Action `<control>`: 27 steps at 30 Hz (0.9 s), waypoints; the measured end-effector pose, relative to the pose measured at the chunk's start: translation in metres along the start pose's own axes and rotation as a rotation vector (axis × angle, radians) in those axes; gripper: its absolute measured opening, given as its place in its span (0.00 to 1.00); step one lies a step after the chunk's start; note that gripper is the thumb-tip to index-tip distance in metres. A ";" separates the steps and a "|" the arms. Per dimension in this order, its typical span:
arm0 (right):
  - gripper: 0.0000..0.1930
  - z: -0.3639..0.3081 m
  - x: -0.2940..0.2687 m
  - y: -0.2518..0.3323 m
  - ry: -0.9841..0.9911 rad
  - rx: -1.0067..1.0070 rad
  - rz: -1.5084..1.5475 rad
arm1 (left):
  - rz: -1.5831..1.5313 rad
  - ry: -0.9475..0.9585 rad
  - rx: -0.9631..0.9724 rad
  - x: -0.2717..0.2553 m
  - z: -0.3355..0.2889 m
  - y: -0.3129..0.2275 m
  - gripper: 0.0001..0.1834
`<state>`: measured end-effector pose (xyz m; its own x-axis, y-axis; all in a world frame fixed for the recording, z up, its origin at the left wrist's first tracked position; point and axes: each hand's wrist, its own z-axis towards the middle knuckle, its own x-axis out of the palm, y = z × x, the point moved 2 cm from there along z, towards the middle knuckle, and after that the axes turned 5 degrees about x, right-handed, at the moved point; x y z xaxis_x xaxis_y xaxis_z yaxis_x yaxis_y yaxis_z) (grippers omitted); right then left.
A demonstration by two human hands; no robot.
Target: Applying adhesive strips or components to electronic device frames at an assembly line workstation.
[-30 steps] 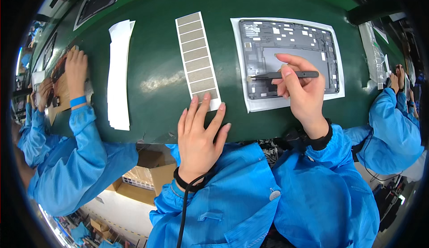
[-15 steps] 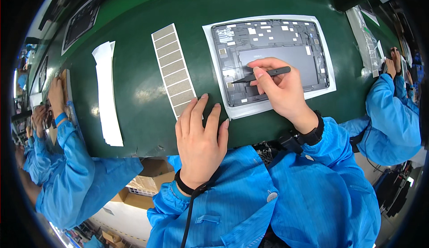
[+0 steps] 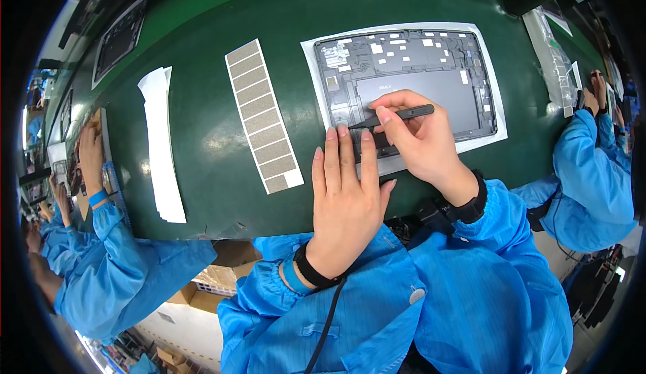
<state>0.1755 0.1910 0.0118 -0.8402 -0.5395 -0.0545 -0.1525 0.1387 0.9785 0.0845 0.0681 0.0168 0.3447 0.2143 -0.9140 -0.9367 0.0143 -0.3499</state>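
A dark grey tablet back housing [image 3: 431,98] lies on a white sheet [image 3: 499,105], with small white pieces dotted along its far part. My right hand [image 3: 431,135] pinches a pair of black tweezers [image 3: 416,112], whose tips point left over the housing's near left part. My left hand [image 3: 350,199] is stretched out with fingers spread, its fingertips resting on the housing's near left corner, close to the tweezer tips, which they partly hide. Left of this hand lies a white strip of grey-brown rectangular stickers [image 3: 262,118], with a bare patch at its near end.
A stack of white paper strips [image 3: 161,145] lies on the green table [image 3: 202,105] further left. Another tablet housing [image 3: 122,34] is at the far left. Co-workers in blue coats sit at both sides, one co-worker's hand [image 3: 91,152] near the left table edge.
My left hand has moved right, from the near end of the sticker strip onto the housing's corner. The strip's near end is now uncovered. My right hand has barely shifted with the tweezers.
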 end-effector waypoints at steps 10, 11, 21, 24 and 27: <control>0.10 0.008 -0.032 0.017 -0.358 -0.332 0.316 | -0.004 0.065 -0.135 -0.006 0.010 -0.006 0.42; 0.11 0.012 -0.030 0.013 -0.405 -0.266 0.428 | 0.020 0.056 -0.099 -0.004 0.006 -0.002 0.42; 0.04 -0.034 0.052 0.020 0.172 -0.193 -0.116 | -0.116 -0.141 -0.165 -0.041 -0.056 0.101 0.33; 0.04 -0.029 0.074 0.012 0.209 -0.247 -0.167 | -0.179 -0.128 -0.206 -0.037 -0.053 0.105 0.37; 0.06 -0.025 0.081 0.009 0.198 -0.195 -0.210 | -0.216 -0.113 -0.238 -0.037 -0.054 0.108 0.39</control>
<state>0.1190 0.1283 0.0214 -0.6810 -0.6926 -0.2379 -0.1928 -0.1439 0.9706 -0.0255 0.0088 0.0014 0.5119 0.3386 -0.7895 -0.7974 -0.1546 -0.5833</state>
